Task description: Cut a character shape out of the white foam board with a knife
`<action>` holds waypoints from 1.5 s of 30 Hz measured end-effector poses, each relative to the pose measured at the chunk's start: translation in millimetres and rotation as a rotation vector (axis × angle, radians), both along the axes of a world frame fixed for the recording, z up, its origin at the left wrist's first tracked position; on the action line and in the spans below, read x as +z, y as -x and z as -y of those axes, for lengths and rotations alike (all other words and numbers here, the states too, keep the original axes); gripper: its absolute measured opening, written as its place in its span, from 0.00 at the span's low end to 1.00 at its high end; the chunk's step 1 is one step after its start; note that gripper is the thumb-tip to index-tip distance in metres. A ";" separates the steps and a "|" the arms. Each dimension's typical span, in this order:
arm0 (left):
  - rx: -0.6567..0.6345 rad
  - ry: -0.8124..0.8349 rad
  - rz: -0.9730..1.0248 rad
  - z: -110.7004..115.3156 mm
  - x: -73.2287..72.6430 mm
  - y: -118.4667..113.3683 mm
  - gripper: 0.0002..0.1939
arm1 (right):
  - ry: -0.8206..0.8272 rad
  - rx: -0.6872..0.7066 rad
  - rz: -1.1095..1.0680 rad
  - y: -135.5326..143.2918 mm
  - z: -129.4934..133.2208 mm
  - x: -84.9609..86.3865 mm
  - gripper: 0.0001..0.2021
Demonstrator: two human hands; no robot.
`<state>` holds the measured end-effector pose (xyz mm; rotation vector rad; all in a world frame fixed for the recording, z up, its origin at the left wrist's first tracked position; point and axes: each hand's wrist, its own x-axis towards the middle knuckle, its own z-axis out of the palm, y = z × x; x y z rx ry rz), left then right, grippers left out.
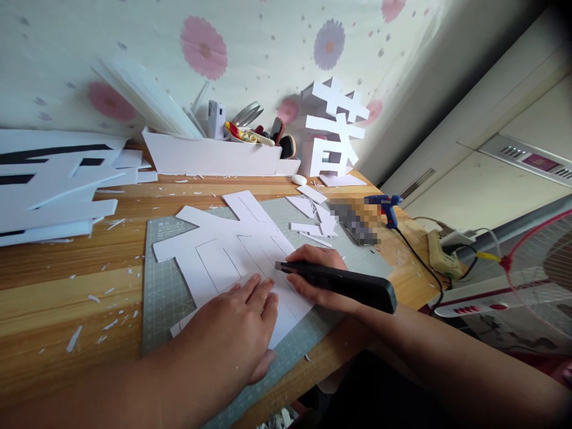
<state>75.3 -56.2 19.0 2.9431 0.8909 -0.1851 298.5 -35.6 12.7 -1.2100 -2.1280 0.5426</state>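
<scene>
the left hand (248,316) lies flat, fingers loosely spread and gripping nothing, on a white foam board shape (232,238) spread over the gray-green cutting mat (163,298). the right hand (328,300) is closed around a black utility knife (348,286), its tip at the board among thin dark lines; whether those are drawn or already cut, and whether the blade has bitten in, i cannot tell.

the likeliest trouble is a slip: the left fingertips rest near the blade, so a jerk toward the body could nick them. no straightedge shows along the lines, so the cut could wander if the wrist turns. the board could also swivel on the mat should the left palm ease off, and too much force might tear the narrow strips between lines. loose offcuts (328,220) beyond the knife could slide underneath and tilt the sheet.
</scene>
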 end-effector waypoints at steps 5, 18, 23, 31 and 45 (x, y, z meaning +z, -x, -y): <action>0.012 0.011 -0.025 -0.5 0.8 -1.2 0.33 | 0.007 0.012 -0.002 -2.6 0.7 1.7 0.09; 0.035 0.043 -0.041 -0.7 4.4 -4.1 0.31 | -0.028 0.047 0.007 -11.8 11.9 3.9 0.08; 0.025 0.010 0.031 -0.5 -2.8 0.4 0.32 | -0.020 0.033 0.033 -14.3 20.0 6.7 0.07; 0.020 -0.036 0.098 1.6 -2.3 2.4 0.30 | -0.072 0.067 0.049 -20.8 38.4 6.6 0.08; 0.024 -0.022 0.038 1.0 4.8 0.4 0.28 | -0.155 0.110 0.094 -28.7 65.9 12.5 0.09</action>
